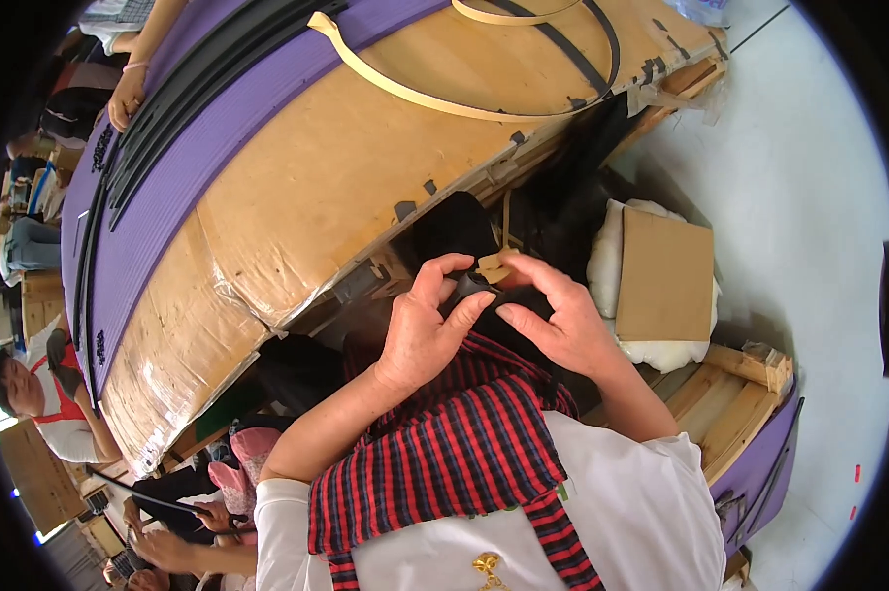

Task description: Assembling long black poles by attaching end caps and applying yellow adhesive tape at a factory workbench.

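Observation:
In front of my striped apron, my left hand [427,320] pinches the end of a black strip [475,286] between thumb and fingers. Facing it, my right hand [567,315] has its index finger curled against a tan paper-like strip [493,266] that meets the black one. Its thumb points toward the black end. A thin tan length [506,219] runs away beyond the fingers, toward the table's underside. How the two strips join is hidden by my fingers. On the table, a long tan-and-black strip [405,98] curls in a loop.
The cardboard-covered table [296,217] has taped edges. Black strips [193,89] lie on its purple sheet [203,172]. At right are a white sack with a cardboard piece [664,281] and a wooden pallet [720,404]. Co-workers' hands [126,97] are at the left.

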`<state>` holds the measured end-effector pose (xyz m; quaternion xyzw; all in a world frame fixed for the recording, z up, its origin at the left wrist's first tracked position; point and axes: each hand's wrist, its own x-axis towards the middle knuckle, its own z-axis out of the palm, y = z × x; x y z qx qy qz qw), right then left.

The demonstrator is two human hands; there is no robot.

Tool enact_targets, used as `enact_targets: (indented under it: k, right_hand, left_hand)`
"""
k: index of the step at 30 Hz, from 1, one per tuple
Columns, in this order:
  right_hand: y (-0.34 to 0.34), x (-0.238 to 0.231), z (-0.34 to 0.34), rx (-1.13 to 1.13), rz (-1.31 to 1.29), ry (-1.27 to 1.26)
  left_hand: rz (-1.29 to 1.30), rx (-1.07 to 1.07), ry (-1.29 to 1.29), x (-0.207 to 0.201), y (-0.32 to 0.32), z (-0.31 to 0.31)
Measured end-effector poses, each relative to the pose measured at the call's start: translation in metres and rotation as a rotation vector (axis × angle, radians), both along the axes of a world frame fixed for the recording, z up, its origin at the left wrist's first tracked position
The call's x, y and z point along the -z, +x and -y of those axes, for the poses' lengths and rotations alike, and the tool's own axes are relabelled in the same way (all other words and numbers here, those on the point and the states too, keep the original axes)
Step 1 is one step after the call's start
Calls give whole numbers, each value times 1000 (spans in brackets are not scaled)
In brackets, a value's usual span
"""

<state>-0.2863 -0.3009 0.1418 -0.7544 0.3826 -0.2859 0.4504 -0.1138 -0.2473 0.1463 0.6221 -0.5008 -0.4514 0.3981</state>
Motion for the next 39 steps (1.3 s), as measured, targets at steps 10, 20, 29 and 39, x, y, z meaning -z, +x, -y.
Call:
enact_targets:
  k: [10, 20, 29, 39]
  right_hand:
    - [15, -5, 0, -106, 152, 457]
    - [21, -13, -2, -243, -89, 438]
    - [20, -4, -10, -269, -1, 486]
    - [30, 6, -22, -213, -19, 337]
  left_hand:
    - [154, -86, -275, 10, 0, -5]
    - [174, -21, -217, 3, 2, -21]
    - [208, -48, -289, 20, 2, -28]
    - [216, -83, -302, 23, 6, -37]
